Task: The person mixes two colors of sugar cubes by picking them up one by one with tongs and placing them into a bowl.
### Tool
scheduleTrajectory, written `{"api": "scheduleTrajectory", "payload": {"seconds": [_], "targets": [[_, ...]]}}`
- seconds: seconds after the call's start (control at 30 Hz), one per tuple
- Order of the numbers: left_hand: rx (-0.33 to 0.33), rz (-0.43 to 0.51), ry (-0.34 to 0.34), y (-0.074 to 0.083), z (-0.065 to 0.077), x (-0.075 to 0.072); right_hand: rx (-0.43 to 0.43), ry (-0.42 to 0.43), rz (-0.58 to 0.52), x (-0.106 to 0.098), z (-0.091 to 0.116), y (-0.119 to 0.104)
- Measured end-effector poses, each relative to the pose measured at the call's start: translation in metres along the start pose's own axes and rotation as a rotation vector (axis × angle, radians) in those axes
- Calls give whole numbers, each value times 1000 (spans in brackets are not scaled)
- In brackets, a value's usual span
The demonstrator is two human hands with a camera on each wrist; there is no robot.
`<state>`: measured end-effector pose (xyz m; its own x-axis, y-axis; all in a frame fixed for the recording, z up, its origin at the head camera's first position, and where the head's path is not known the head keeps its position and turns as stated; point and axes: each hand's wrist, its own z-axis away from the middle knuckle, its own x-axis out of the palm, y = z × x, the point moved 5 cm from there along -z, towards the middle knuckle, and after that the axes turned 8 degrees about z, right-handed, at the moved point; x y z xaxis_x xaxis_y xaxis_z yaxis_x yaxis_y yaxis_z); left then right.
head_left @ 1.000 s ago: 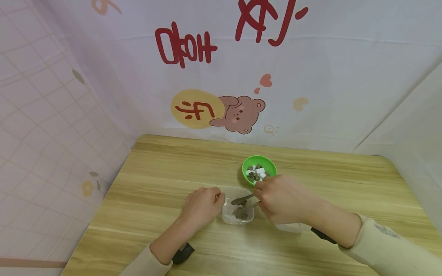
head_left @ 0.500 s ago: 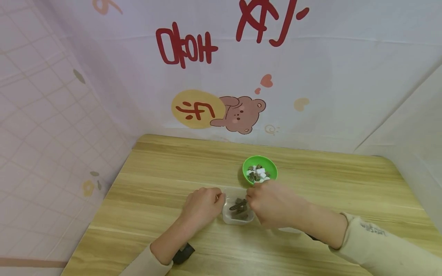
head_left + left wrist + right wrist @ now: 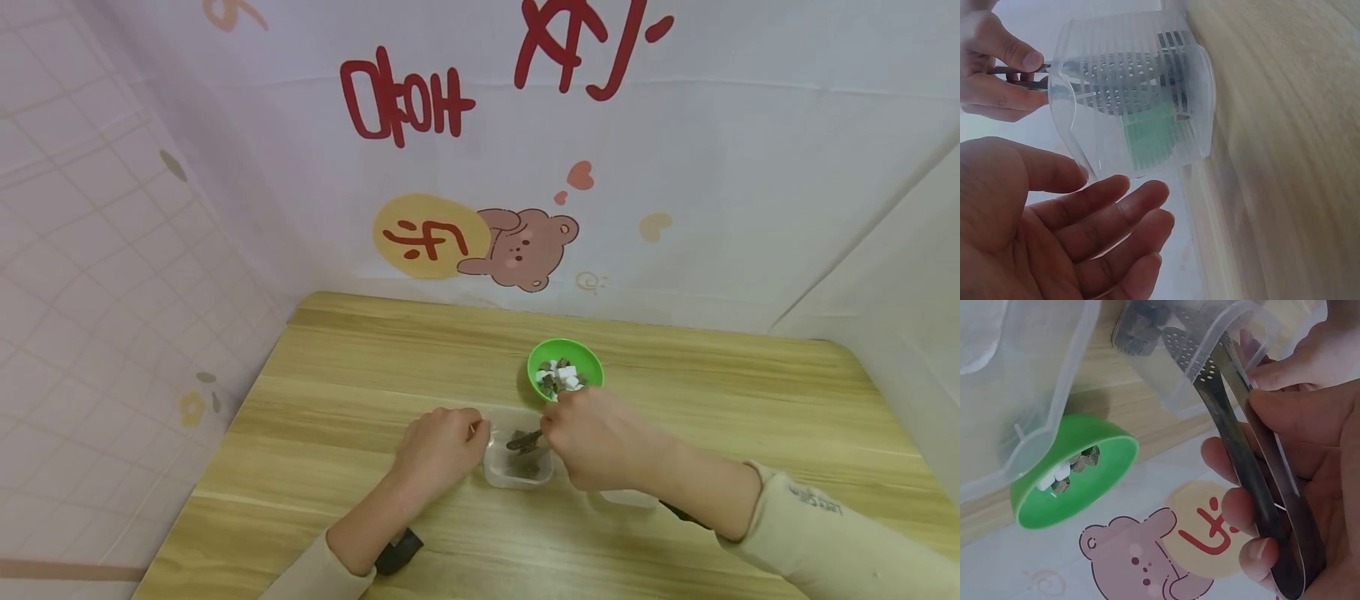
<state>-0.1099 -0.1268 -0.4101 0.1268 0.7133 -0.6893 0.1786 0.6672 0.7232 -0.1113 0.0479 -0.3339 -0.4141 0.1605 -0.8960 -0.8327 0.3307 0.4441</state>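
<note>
My left hand (image 3: pixel 442 450) is at the left side of a clear plastic container (image 3: pixel 517 482); in the left wrist view its thumb and index finger pinch the container near the rim, the other fingers loosely bent. Several dark brown cubes (image 3: pixel 1138 334) lie in that container. In my right hand (image 3: pixel 603 442) I grip metal tongs (image 3: pixel 1260 481) with perforated ends, thumb on one arm and fingers round the other. The tong tips reach inside the container, close over the brown cubes. Whether a cube sits between them, I cannot tell.
Behind the container stands a green bowl (image 3: pixel 542 353) of white and brown cubes. A second clear container (image 3: pixel 628 498) is mostly hidden under my right hand. The wooden tabletop (image 3: pixel 390 354) meets a printed cloth backdrop (image 3: pixel 712 167) at the back.
The tongs were spread over the container, moved left and down among the brown cubes, then shifted slightly back right with tips nearer each other. My left hand has stayed in place.
</note>
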Motion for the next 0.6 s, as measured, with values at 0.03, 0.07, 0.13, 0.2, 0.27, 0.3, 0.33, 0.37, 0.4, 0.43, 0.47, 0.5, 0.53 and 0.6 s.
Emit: {"api": "scheduleTrajectory", "payload": {"seconds": [0.03,0.07,0.13,0.2,0.27,0.3,0.33,0.37,0.4,0.43,0.47,0.5,0.53,0.6], "targets": [[0,1,0,0,0,0,6,-4,0,0,1,1],[-1,1,1,0,0,1,7,-5,-4,1,1,1],[-1,-1,0,0,0,1,4,-14,-5,2,0,0],[-6,-1,-2,0,0,1,-3,-22,-7,3,-1,-1],[-8,-2,-4,0,0,1,-12,-30,-2,4,-1,-2],[-5,-1,-4,1,0,0,-16,-31,0,4,-2,-3],[-6,0,-5,1,0,0,-21,-32,1,5,-2,-3],[-5,1,-5,1,0,0,-27,-30,3,5,-2,-3],[-1,2,-5,1,0,0,-33,-25,2,5,-2,-4],[2,3,-5,1,0,0,-36,-18,3,4,-2,-4],[4,3,-6,1,0,0,-41,-11,5,4,-1,-3],[6,3,-6,1,0,0,-42,-6,3,4,-1,-3],[6,4,-6,1,0,0,-40,-1,0,3,-1,-2],[8,6,-5,2,0,0,-29,6,-7,2,-2,1]]}}
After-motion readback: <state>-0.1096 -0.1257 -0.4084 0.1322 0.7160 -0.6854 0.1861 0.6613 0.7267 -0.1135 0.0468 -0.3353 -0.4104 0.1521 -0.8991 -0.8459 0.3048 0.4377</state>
